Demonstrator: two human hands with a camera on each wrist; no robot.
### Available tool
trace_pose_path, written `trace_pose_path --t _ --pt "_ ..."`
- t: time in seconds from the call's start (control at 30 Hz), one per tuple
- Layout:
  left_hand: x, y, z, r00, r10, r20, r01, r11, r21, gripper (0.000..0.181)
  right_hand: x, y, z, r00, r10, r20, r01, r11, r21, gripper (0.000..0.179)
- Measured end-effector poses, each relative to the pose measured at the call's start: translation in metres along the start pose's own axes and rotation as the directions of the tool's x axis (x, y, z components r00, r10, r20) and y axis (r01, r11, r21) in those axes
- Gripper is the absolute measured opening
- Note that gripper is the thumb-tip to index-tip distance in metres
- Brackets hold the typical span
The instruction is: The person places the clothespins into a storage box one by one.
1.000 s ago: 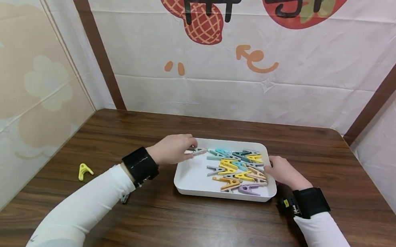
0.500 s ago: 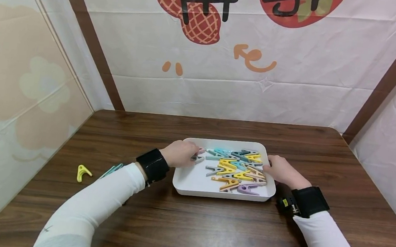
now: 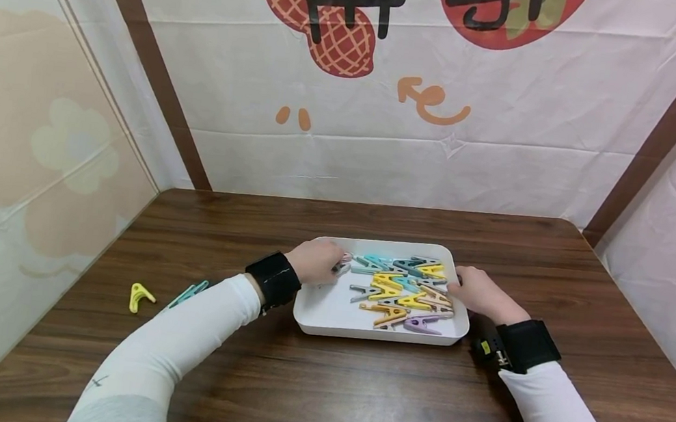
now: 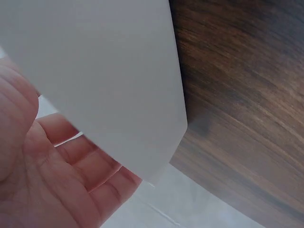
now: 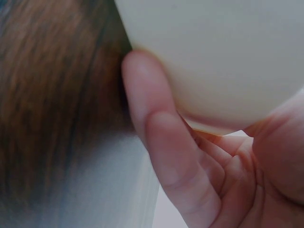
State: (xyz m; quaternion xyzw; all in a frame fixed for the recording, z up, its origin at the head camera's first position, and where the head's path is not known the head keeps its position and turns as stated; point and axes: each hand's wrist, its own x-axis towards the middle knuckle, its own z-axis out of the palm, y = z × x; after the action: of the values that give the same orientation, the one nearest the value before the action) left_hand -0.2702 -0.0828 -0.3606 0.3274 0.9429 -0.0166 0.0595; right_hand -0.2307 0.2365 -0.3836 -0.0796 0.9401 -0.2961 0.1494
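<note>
A white tray [image 3: 326, 320] holds several plastic clothespins [image 3: 388, 292] in yellow, teal, grey, orange, beige and purple. My left hand [image 3: 315, 261] reaches over the tray's left end, where a grey clothespin [image 3: 341, 268] shows at its fingertips, apparently pinched. A pink clothespin [image 3: 347, 258] lies close beside it, half covered by the hand. In the left wrist view the tray wall [image 4: 109, 85] hides part of the curled fingers. My right hand [image 3: 480, 295] grips the tray's right rim; in the right wrist view its fingers [image 5: 166, 147] lie against the outer wall.
On the brown wooden table [image 3: 319, 395], a yellow clothespin [image 3: 140, 297] lies at the left. Near it a teal clothespin [image 3: 188, 293] is partly covered by the left sleeve [image 3: 195, 333]. A printed white cloth [image 3: 349, 164] hangs behind the table.
My left hand has moved right and slightly down, farther over the tray, bringing the grey clothespin along. The teal clothespin beside the left sleeve has come into sight. My right hand keeps its place.
</note>
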Motion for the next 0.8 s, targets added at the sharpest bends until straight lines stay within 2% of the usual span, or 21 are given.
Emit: trace_pose_path --t 0.3,0.5,0.6,0.7,0.8 --pt "0.002 0.000 0.003 0.999 -0.043 -0.015 0.043 0.999 0.001 0.015 0.000 -0.001 0.000 1.000 -0.012 0.002 0.012 1.000 -0.004 0.046" --pt "-0.005 0.001 -0.004 0.998 -0.068 -0.007 0.067 0.996 -0.050 0.017 -0.001 -0.002 0.000 1.000 0.009 -0.004 -0.009 1.000 -0.002 0.047" --pt "-0.014 -0.002 -0.012 0.995 -0.089 -0.035 0.086 0.994 -0.074 0.024 -0.002 -0.003 0.001 1.000 0.002 -0.003 -0.002 1.000 0.000 0.046" --pt "-0.028 -0.011 -0.019 0.989 -0.103 -0.108 0.092 0.991 -0.101 0.031 -0.002 -0.004 0.001 1.000 -0.002 -0.005 0.002 1.000 -0.002 0.045" --pt "-0.047 -0.025 -0.023 0.975 -0.130 -0.180 0.100 0.981 -0.166 0.031 -0.003 -0.004 0.000 1.000 0.001 -0.006 -0.001 1.000 -0.006 0.045"
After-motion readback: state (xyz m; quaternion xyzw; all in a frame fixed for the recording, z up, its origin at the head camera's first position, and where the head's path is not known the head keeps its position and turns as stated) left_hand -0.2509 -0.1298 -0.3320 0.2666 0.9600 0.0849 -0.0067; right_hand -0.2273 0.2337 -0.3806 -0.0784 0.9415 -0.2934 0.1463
